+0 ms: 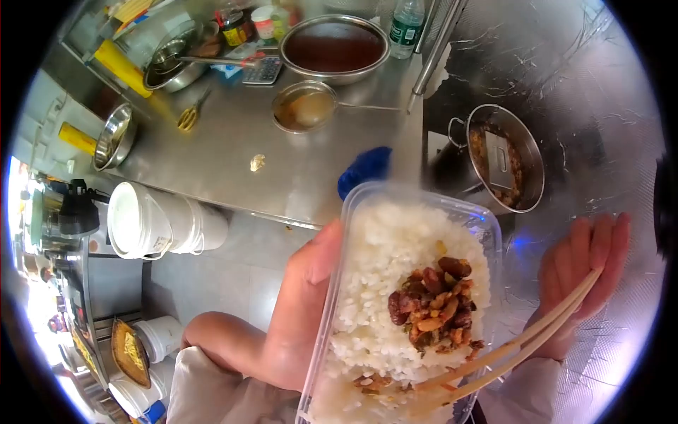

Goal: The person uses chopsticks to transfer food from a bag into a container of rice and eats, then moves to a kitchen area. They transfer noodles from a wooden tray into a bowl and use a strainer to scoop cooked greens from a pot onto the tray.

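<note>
A clear plastic container (496,244) of white rice (371,247) fills the lower middle of the view, tilted towards me. My left hand (318,261) grips its left edge, thumb along the rim. On the rice lies a heap of brown beans and chopped pieces (434,304). At the right, my right hand (583,265) has its fingers closed around a pair of wooden chopsticks (526,341). Their tips reach into the lower part of the rice, beside some small reddish-brown bits.
Behind the container is a steel counter (212,155) with a strainer (305,106), a bowl of dark red liquid (335,49), scissors (189,116) and a blue cloth or bag (364,172). A deep pot (533,180) stands right. White buckets (127,220) are left.
</note>
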Available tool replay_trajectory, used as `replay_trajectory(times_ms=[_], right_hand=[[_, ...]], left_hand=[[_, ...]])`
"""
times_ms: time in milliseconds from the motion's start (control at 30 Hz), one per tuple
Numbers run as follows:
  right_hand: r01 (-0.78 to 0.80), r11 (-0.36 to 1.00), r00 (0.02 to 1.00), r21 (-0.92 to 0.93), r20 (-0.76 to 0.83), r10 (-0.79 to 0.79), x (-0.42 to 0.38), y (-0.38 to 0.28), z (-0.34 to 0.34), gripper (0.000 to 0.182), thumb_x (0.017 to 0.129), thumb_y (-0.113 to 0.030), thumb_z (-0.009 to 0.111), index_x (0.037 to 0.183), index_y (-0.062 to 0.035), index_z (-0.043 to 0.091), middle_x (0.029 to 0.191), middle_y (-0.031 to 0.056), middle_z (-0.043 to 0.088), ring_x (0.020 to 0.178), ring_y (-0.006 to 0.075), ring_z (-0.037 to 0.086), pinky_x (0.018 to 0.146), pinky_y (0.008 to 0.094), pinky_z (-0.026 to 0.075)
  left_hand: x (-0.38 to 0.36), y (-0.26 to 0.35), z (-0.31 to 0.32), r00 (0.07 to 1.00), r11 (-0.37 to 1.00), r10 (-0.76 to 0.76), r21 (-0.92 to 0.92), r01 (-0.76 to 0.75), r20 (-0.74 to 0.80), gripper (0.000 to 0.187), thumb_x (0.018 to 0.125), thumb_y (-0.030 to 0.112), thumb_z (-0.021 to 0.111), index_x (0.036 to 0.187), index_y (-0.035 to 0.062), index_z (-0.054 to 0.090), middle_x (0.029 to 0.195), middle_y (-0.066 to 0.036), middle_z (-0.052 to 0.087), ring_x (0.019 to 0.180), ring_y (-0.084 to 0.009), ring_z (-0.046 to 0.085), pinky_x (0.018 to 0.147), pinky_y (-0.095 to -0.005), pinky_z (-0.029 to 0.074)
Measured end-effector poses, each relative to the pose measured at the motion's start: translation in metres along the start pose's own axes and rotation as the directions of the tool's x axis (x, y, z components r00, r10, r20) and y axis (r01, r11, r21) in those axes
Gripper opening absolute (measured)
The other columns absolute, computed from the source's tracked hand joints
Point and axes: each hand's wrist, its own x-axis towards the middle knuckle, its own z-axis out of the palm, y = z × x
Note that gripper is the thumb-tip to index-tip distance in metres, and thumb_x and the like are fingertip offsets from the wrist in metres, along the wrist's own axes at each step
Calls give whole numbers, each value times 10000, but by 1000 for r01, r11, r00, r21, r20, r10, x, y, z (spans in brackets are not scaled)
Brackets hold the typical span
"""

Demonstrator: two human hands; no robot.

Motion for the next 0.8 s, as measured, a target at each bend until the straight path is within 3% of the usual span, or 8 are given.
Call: replay_trajectory(times_ms=[100,200,300,367,467,500,667,800], right_hand=[[-15,1000,999,6,-34,15,-4,2,2,551,1052,-419,172,762,-64,477,599,98,457,338,167,378,293,285,357],[-38,997,999,67,6,38,-4,0,13,574,1047,-441,167,758,-63,488,596,99,467,341,164,380,318,289,388],[-65,981,983,185,180,32,-3,5,22,513,1052,-412,222,797,-33,457,653,116,473,426,172,432,324,278,364],[-160,938,956,306,285,70,-2,14,27,523,1049,-418,220,801,-22,457,670,123,487,442,179,448,344,300,389],[-405,831,910,382,258,325,-7,12,39,542,1046,-416,220,791,-29,502,637,116,494,430,162,445,357,299,375],[-500,759,866,416,240,439,-6,12,40,551,1046,-413,220,786,-35,525,617,111,494,419,152,440,358,293,362],[-363,762,930,536,154,334,8,54,-15,545,1032,-458,252,790,-62,540,655,86,512,431,135,421,385,262,349],[-212,717,969,665,47,243,17,112,-34,499,1016,-485,314,833,-87,552,660,59,532,466,143,437,426,297,387]], left_hand=[[7,-4,-28,962,982,-9,-179,61,275,981,821,791,294,1398,5,405,1375,-239,473,1239,-375,488,1066,-503,375],[-4,10,-22,981,997,-76,26,73,177,807,898,652,361,1395,18,408,1358,-215,496,1233,-372,495,1050,-504,392],[-10,-9,-32,946,974,98,-226,-27,309,813,902,646,348,1346,-25,467,1307,-231,543,1172,-362,545,1035,-473,410],[-12,-14,-30,942,963,208,-221,-151,265,811,892,643,362,1343,-21,474,1304,-227,547,1173,-368,547,1031,-485,414],[-8,-16,-23,949,953,150,-295,-64,277,761,890,599,388,1329,-13,496,1289,-214,564,1164,-372,559,1011,-515,428],[-15,-11,-20,981,967,185,-187,-172,55,776,890,615,377,1329,-14,494,1308,-212,551,1170,-372,554,1009,-515,430],[-5,15,-48,948,983,-6,-173,64,318,749,899,621,390,1380,51,454,1368,-186,496,1196,-347,530,1009,-486,429],[15,21,-72,847,928,107,-359,103,521,784,894,648,371,1399,51,419,1390,-183,472,1226,-361,497,1035,-505,398]])
